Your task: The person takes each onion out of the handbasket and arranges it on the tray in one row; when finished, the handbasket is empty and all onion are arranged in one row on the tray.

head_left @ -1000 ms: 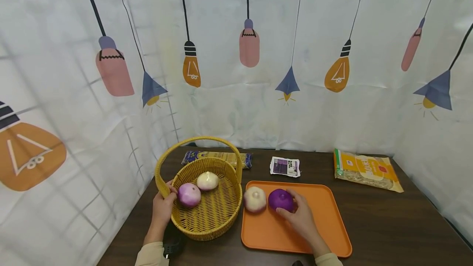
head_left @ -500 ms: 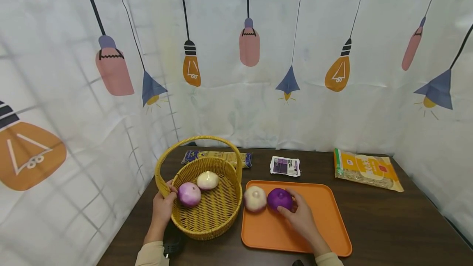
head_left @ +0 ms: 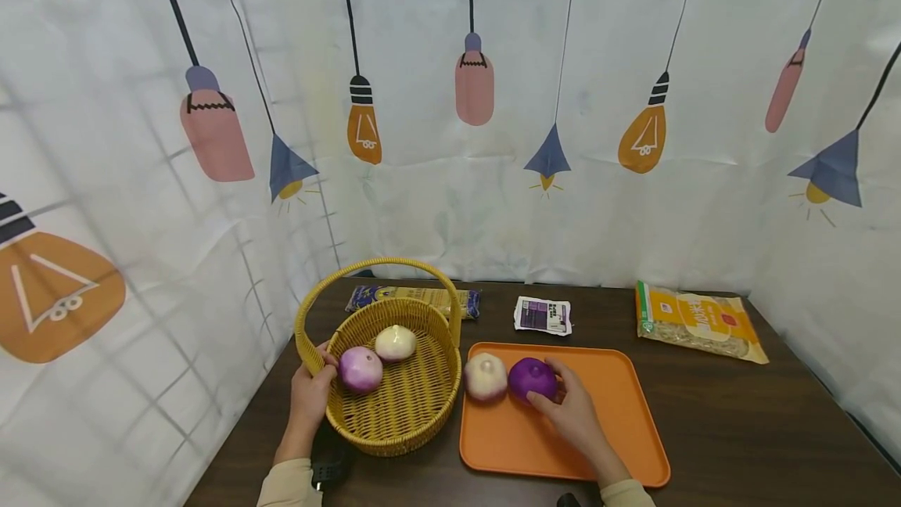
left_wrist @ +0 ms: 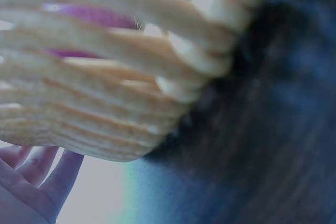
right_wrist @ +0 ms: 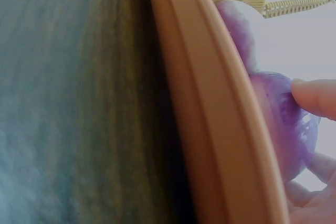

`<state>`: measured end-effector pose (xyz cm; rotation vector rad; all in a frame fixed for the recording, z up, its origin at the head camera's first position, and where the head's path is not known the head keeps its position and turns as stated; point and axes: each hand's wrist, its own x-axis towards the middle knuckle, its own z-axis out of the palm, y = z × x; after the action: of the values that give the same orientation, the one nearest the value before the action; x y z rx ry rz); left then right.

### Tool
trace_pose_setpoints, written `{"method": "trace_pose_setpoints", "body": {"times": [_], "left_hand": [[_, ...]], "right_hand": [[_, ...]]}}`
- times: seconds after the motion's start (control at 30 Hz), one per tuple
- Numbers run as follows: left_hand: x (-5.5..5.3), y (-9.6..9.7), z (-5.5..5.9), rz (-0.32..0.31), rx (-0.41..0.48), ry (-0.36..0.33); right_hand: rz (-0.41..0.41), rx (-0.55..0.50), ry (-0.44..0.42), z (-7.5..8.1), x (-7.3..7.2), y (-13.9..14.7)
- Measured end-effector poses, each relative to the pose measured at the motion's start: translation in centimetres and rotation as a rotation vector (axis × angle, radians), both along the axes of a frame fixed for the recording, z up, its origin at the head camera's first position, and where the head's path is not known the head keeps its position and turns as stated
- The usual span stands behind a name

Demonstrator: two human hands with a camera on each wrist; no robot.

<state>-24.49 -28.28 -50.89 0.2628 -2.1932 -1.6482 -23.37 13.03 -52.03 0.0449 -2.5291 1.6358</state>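
My left hand grips the left rim of a yellow woven basket, where its tall arched handle joins. Inside the basket lie a pale purple onion and a whitish onion. On the orange tray to the right, a dark purple onion sits between the thumb and fingers of my right hand. A white-and-purple onion lies just left of it, close against the basket. The right wrist view shows my thumb on the dark purple onion, with fingers around its far side.
Behind the basket lies a blue-and-yellow packet. A small white-and-purple sachet is behind the tray, and an orange-and-green bag lies at the back right. A printed white curtain encloses the dark table.
Over the last second, my right hand has shifted the dark purple onion slightly left, toward the white-and-purple one. My left hand and the basket have stayed in place.
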Motion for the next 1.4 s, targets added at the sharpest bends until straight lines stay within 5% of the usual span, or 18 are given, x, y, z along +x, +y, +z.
{"method": "trace_pose_setpoints", "body": {"times": [1.4], "left_hand": [[0.2, -0.1, -0.1, 0.000, -0.012, 0.012]], "right_hand": [[0.049, -0.047, 0.001, 0.6, 0.2, 1.2]]}}
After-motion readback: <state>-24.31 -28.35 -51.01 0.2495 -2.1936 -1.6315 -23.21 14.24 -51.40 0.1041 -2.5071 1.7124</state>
